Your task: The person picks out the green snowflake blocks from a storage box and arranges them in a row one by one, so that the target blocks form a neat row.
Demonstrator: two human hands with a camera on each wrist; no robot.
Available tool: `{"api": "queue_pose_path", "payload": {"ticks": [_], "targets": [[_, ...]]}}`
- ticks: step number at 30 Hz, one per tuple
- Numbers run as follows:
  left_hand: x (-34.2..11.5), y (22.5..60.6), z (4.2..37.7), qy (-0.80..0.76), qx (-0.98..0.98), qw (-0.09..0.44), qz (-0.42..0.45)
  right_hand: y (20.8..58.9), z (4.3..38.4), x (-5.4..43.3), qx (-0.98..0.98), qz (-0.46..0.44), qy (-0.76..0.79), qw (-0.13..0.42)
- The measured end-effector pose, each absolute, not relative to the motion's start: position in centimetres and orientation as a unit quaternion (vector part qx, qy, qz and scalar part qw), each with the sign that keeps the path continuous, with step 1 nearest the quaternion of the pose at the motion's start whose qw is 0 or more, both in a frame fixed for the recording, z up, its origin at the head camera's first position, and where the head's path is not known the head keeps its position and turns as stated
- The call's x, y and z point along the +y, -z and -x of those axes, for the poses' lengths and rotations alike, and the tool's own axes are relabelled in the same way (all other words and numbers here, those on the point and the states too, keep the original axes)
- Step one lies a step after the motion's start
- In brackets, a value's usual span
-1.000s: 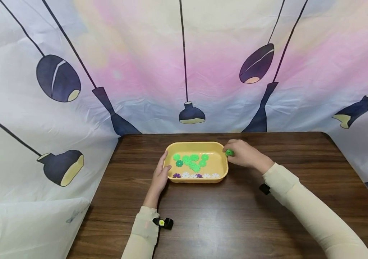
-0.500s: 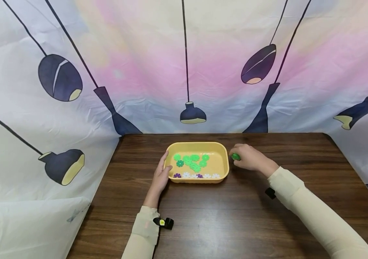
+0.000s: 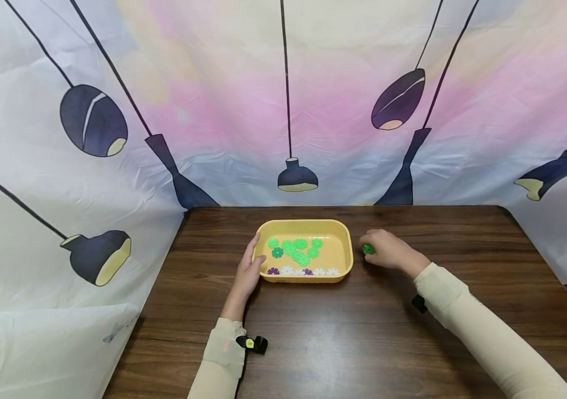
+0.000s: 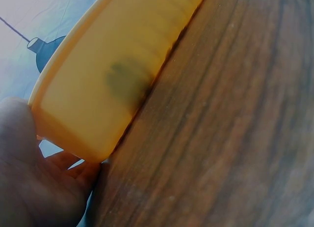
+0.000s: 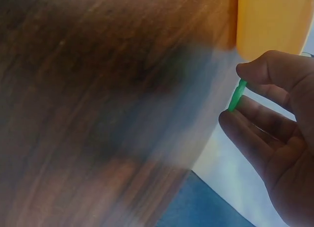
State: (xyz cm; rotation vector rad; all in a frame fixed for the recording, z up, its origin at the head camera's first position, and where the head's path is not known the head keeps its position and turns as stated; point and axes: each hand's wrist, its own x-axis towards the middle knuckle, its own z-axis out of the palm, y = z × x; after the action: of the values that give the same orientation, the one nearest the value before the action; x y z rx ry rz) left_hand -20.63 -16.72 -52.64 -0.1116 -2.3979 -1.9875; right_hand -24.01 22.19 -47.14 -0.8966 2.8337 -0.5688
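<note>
A yellow plastic tray (image 3: 308, 279) sits on the table, seen from above in the head view. My left hand (image 3: 247, 272) grips its left end, thumb over the rim. Inside lie several bright green flower-shaped snowflake discs (image 3: 300, 244) and one darker green disc (image 3: 277, 252). White discs (image 3: 287, 270) and purple discs (image 3: 273, 271) line the near wall, partly hidden by it. To the right of the tray, my right hand (image 3: 390, 250) pinches a green snowflake disc (image 5: 237, 95) on edge between thumb and fingertips, apart from the tray. Through the tray's side, the left wrist view shows a dark blurred shape.
The dark wood-grain table (image 3: 323, 338) reaches back to a cloth backdrop (image 3: 243, 111) printed with hanging lamps. Black wrist cameras are strapped over both sleeves; the left camera (image 3: 259, 344) stands out toward the middle of the table.
My right hand has moved right and slightly nearer, away from the tray's right rim, with the green snowflake disc still pinched. The left hand and the tray stay in place.
</note>
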Motion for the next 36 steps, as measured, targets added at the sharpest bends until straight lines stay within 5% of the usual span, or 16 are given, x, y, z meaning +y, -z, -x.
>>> {"api": "queue_pose_path", "payload": {"ticks": [14, 36], "targets": [[-16.1, 49.1, 18.8, 0.643, -0.765, -0.005, 0.038, 48.5, 24.4, 22.1, 0.934, 0.294, 0.189, 0.076], [-17.0, 53.0, 20.8, 0.631, -0.775, 0.011, 0.032, 48.1, 24.3, 22.4, 0.931, 0.302, 0.187, 0.083]]}}
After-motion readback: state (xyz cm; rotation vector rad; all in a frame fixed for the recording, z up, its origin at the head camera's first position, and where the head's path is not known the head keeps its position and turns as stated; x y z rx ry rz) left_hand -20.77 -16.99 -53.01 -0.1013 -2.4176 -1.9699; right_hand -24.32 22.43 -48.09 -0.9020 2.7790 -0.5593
